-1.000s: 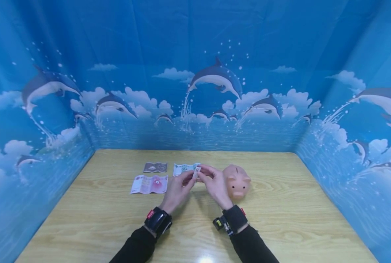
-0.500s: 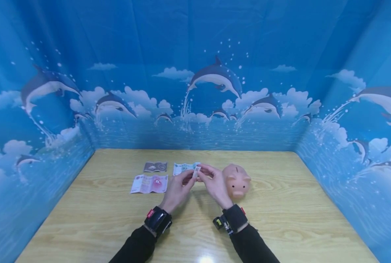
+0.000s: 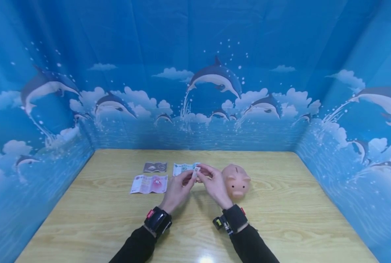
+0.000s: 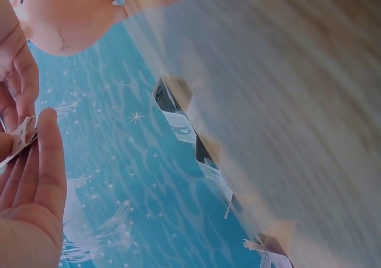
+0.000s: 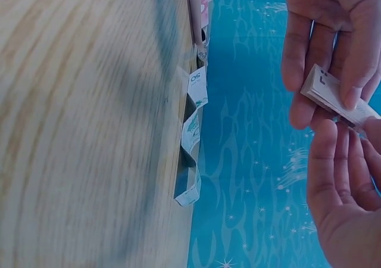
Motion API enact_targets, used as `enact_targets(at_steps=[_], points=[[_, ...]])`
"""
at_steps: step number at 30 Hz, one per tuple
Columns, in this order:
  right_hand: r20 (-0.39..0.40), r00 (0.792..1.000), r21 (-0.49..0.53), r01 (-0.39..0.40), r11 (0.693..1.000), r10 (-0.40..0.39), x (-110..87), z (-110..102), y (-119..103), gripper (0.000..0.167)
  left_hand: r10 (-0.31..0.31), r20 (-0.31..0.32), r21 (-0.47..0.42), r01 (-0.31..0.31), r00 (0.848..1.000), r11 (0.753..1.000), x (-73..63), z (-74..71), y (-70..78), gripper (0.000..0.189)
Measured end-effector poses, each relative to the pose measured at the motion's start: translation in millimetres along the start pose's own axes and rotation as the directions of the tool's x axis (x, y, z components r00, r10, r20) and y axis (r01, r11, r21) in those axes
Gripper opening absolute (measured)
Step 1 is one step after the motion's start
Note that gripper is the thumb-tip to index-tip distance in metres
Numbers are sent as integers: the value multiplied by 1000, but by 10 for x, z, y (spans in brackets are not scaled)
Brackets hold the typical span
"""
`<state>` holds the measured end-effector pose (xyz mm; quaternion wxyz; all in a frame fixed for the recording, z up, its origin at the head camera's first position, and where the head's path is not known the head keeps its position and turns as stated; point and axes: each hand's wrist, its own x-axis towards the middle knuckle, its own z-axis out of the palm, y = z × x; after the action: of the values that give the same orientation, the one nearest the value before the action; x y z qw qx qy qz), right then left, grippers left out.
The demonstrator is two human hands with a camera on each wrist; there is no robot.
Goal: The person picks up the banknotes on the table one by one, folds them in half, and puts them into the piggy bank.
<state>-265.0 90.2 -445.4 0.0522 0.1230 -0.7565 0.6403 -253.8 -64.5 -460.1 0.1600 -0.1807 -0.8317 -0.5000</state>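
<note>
Between the two hands is a small folded banknote (image 3: 196,172), pale and packed into a narrow strip of several layers. My left hand (image 3: 176,190) pinches it between thumb and fingers, the thumb lying flat on top in the right wrist view. From the other side, my right hand (image 3: 217,187) grips the opposite end with its fingertips; the lower hand (image 5: 342,196) in the right wrist view is this one. A pink piggy bank (image 3: 237,184) with a slot on its back stands just right of my right hand.
Creased banknotes lie on the wooden table (image 3: 189,226): a green one (image 3: 179,168) behind the hands, a brown one (image 3: 155,167) at the back left and a pink one (image 3: 146,184) in front of that. A blue dolphin curtain (image 3: 143,73) encloses the back and sides.
Almost nothing differs: both hands stay in place on the folded banknote, whose visible face has tilted slightly. The piggy bank and the other banknotes have not moved.
</note>
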Motion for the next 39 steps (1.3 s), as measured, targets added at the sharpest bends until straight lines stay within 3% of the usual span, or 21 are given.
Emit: enact_targets(at_steps=[12,20,30,39], points=[[17,1000,62,-15,998,14,-15,-9,-15,33,-24,-15,-7,24,1000,1000,-6,-10,10,23],[-18,1000,-12,-17,1000,17,-17,-17,-13,27,-46,-3,8,46,999,999,-8,-4,13,25],[-93,996,63,-13,998,19,0,-17,-8,26,-47,-28,-14,47,998,999,4,6,4,24],[-88,995,74,-35,997,42,12,-12,-13,31,5,-29,4,-5,1000,1000,4,12,-5,22]])
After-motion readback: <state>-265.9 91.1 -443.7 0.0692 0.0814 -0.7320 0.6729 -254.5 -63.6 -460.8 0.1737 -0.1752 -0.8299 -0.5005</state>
